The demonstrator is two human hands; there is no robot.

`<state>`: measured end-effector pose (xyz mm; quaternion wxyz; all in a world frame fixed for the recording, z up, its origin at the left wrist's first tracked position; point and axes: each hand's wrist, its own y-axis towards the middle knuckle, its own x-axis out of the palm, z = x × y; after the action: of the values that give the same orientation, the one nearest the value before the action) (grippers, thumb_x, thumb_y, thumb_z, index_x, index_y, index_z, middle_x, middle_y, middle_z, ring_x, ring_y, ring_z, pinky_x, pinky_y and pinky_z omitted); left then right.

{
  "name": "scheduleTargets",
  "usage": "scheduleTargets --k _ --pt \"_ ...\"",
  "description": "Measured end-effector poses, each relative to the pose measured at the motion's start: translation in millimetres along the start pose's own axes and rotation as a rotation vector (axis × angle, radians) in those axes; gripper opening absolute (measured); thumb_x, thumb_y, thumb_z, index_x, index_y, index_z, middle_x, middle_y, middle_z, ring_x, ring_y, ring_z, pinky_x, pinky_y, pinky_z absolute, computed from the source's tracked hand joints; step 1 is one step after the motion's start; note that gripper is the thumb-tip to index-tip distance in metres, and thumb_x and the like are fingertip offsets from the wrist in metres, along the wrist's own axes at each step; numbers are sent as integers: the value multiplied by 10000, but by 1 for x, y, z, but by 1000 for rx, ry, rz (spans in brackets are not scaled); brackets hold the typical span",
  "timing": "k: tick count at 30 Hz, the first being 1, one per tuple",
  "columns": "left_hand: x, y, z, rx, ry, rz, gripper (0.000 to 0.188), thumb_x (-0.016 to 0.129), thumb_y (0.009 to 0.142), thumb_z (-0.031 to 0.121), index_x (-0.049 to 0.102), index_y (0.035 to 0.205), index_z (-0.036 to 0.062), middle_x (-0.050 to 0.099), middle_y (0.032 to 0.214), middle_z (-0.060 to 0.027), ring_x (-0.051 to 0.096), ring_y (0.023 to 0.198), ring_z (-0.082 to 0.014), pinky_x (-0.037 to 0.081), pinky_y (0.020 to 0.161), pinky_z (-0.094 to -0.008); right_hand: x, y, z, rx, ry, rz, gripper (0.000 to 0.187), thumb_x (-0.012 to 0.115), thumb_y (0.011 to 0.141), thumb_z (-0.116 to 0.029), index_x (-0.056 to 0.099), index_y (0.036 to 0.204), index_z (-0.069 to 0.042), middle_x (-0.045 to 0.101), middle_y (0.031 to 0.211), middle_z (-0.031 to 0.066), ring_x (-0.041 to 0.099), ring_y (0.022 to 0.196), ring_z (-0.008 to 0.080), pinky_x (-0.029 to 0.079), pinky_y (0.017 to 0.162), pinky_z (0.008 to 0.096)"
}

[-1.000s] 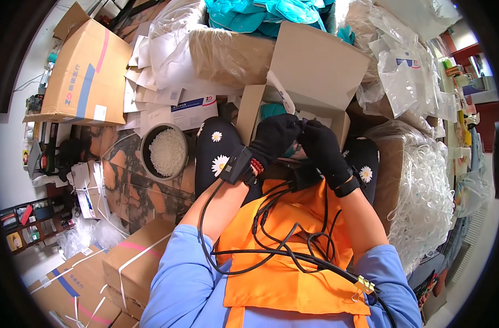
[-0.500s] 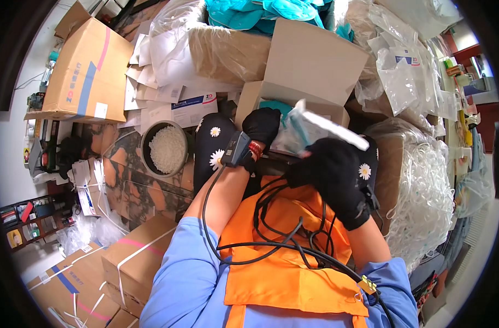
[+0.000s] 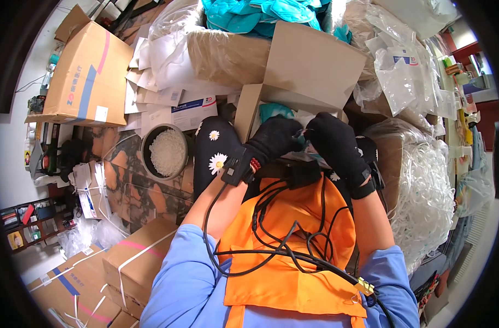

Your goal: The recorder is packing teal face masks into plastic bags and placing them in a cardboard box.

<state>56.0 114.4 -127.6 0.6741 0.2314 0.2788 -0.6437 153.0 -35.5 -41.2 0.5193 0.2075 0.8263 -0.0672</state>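
My left hand (image 3: 275,136) and my right hand (image 3: 332,141), both in black gloves, meet over the open cardboard box (image 3: 250,104) at my lap. The fingers of both hands are closed in a pinch, close together. A small bit of teal shows between them, but the gloves hide what they hold. Behind my left hand, a folded teal piece (image 3: 275,111) lies inside the box. Beneath the hands, the box's contents are mostly covered.
Left of my knee stands a round grey bucket (image 3: 145,148) of small white pieces. A clear bag of white elastic loops (image 3: 424,199) sits at the right. Teal pieces (image 3: 260,15) fill a plastic-lined carton ahead. Black cables (image 3: 282,249) cross my orange apron.
My right hand has moved up and inward to meet my left. My left hand has shifted right and down. The long white strip above my right hand is out of sight now.
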Motion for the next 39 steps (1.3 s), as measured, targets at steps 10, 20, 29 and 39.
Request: scheduleTargets --k 10,20,29,39 --pt "-8 10 -36 -225 -398 134 413 646 836 265 568 1173 40 633 1117 -168 600 1029 -305 469 882 -358 -5 -45 60 552 821 53 527 735 769 -116 527 1241 -3 649 1022 65 614 926 161 486 803 291" --pt "4 5 -37 -120 -287 114 496 724 744 99 546 1200 23 626 1134 -150 616 1025 -261 484 887 -357 4 -37 19 672 429 268 256 642 871 -160 651 1078 -10 658 835 34 557 701 88 442 641 231" --pt "11 5 -58 -209 -732 263 648 638 698 -96 459 1308 29 539 1288 -135 593 1080 -285 494 883 -350 -9 -39 19 350 387 553 166 575 898 -141 654 999 -37 671 861 119 647 776 182 481 669 312" --pt "4 10 -56 -124 -538 468 407 638 762 16 576 1164 13 628 1154 -119 595 1087 -214 453 950 -321 -23 -35 44 284 -134 89 133 548 854 -92 626 954 -51 649 848 158 640 805 321 486 670 359"
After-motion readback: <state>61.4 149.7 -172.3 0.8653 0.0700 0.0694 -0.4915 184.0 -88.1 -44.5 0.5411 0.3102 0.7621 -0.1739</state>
